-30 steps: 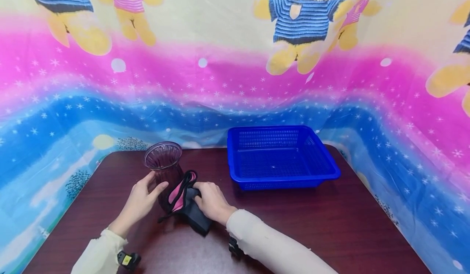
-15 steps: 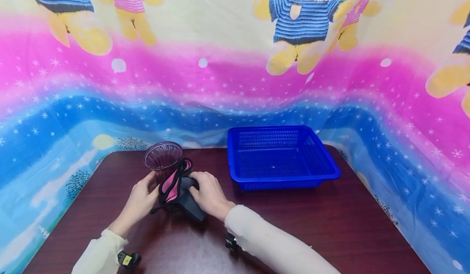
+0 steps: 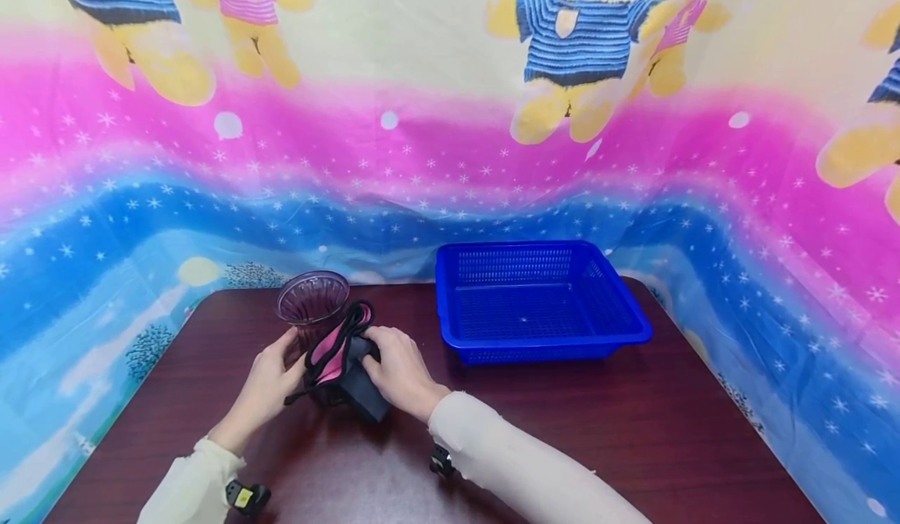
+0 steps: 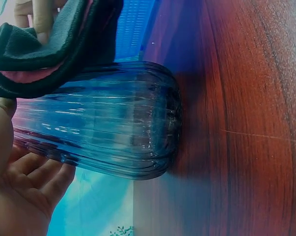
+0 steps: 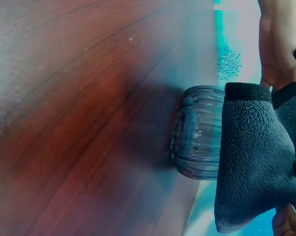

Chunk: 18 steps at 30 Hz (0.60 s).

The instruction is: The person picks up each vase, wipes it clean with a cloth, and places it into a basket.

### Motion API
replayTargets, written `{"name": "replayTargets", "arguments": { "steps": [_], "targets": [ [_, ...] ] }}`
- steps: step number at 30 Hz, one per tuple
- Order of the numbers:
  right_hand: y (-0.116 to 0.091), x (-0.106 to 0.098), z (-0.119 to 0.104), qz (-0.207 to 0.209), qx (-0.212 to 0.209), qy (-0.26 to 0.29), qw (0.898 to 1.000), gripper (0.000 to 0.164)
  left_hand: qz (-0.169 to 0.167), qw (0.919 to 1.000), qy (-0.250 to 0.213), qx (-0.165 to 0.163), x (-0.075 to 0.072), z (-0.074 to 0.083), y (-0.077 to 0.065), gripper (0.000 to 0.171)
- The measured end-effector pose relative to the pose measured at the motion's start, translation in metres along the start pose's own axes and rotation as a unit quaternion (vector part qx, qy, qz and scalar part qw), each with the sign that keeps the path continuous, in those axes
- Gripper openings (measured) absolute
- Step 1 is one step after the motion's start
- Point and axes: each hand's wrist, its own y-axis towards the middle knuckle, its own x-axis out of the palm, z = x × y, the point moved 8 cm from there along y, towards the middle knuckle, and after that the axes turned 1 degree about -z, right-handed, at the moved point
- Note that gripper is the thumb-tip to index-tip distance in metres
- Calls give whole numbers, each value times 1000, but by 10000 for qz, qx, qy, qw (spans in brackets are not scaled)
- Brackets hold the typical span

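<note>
A purplish ribbed glass vase [image 3: 312, 299] with a flared rim stands upright on the table. My left hand [image 3: 262, 383] holds it from the left, thumb and fingers about its upper body. In my right hand [image 3: 402, 369] is a folded dark grey cloth [image 3: 364, 390] with a pink side and black edging, held at the vase's right front. It covers part of the vase in the head view. The left wrist view has the cloth [image 4: 54, 46] against the upper side of the vase [image 4: 108, 123]. In the right wrist view the cloth [image 5: 255, 152] hangs in front of the glass.
A blue plastic basket [image 3: 544, 344] with perforated sides stands at the back right of the dark red wooden table [image 3: 598, 438]. Behind the table hangs a printed curtain [image 3: 422, 157] with cartoon bears. Dark wrist devices [image 3: 248, 497] show below both sleeves.
My right hand and the cloth have moved up and slightly left along the vase, mostly in the first half second. My left hand and the vase have stayed in place.
</note>
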Motion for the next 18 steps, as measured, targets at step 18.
{"name": "replayTargets", "arguments": {
  "steps": [18],
  "targets": [
    [-17, 31, 27, -758, 518, 310, 9953, 22, -168, 9994, -121, -282, 3, -2, -1, 67]
  ]
}}
